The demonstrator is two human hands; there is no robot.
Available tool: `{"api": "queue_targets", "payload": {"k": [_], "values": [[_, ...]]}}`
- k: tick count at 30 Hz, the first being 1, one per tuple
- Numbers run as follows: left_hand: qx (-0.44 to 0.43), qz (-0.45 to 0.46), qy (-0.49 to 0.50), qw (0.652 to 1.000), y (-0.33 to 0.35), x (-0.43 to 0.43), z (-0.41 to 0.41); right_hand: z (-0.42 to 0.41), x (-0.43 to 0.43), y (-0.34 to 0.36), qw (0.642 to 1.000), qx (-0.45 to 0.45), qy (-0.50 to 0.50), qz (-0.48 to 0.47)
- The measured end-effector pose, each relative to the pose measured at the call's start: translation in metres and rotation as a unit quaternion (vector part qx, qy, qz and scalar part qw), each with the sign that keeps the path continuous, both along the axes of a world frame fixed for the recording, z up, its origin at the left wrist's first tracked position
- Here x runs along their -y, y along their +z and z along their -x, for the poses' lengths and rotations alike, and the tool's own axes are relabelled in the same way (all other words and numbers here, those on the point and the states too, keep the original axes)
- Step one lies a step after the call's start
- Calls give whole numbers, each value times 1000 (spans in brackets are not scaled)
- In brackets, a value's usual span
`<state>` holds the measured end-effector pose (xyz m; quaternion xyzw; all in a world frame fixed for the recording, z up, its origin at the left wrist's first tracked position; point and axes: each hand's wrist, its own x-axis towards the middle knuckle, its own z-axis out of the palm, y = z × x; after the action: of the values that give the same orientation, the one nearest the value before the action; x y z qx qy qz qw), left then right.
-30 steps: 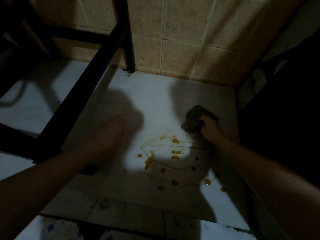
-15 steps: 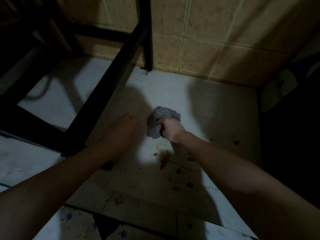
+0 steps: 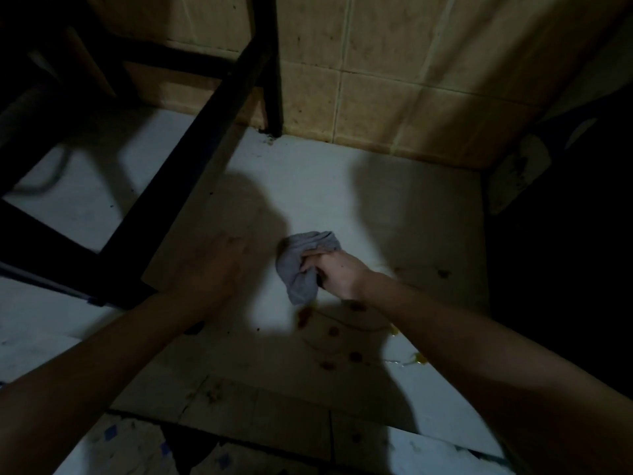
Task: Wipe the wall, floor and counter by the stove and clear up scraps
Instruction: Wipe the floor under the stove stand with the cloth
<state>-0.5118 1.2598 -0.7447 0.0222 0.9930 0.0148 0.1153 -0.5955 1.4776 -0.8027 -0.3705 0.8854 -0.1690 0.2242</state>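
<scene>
Rag [image 3: 305,265] — gray and bunched — sits on the pale floor [image 3: 329,186] in my view, my right hand [image 3: 337,272] curled tight around it. Just below the rag, orange-brown spills [image 3: 303,317] dot the floor. Left of the rag my left hand [image 3: 219,265] lies in shadow; I cannot tell how its fingers lie. A black frame [image 3: 191,159] stands farther left, with a tan tiled wall [image 3: 376,80] beyond the rag.

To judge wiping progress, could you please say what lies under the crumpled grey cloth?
The crumpled grey cloth lies on white floor; brownish stains show by its edge; any beneath are hidden.
</scene>
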Motion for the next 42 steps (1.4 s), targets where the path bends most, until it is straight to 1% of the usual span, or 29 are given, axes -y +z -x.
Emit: {"api": "queue_targets", "payload": {"k": [2,4,6,8,9,10,12,13,15,16,18,20,23,25,27,29,33,35,37,42], "values": [[-5,-14,9,1000,-5,-3,0,4,-19,2,999,14,-50,-14],[5,-18,-9,1000,-8,-10,0,7,-40,4,995,15,-96,-28],[6,-36,-8,999,-6,-16,4,8,-63,4,986,21,-164,-37],[-7,-50,-15,999,-4,-22,6,4,-86,6,968,34,-249,-18],[-11,-49,-30,998,-4,-26,6,1,-95,7,959,54,-279,14],[-10,-53,-39,998,-2,-30,6,-1,-106,6,947,54,-316,27],[-27,-71,-59,995,4,-40,4,-5,-126,10,919,59,-390,8],[-37,-83,-58,994,6,-44,5,-7,-137,8,908,43,-418,3],[-20,-70,-55,996,10,-52,9,-16,-153,10,887,41,-459,15],[1,-54,-57,997,11,-55,11,-20,-158,8,882,38,-470,15],[14,-52,-64,997,10,-60,13,-29,-161,6,876,37,-480,18],[9,-59,-57,997,10,-64,11,-41,-156,4,882,29,-471,15],[-17,-73,-58,995,3,-67,4,-60,-145,-1,906,0,-423,-16],[-25,-68,-64,995,-2,-66,1,-68,-133,0,913,1,-408,-4],[-10,-70,-59,996,-8,-63,-3,-73,-121,3,923,11,-385,12],[13,-83,-59,995,-12,-59,-10,-76,-109,5,940,9,-341,0],[-11,-88,-51,995,-15,-41,-23,-77,-78,7,969,-9,-246,-16],[18,-73,-60,995,-15,-31,-27,-76,-60,7,979,-24,-202,-16],[50,-46,-68,995,-16,-23,-28,-74,-43,10,986,-13,-167,-22],[47,-48,-50,996,-17,-13,-32,-75,-20,22,994,57,-80,-38]]}}
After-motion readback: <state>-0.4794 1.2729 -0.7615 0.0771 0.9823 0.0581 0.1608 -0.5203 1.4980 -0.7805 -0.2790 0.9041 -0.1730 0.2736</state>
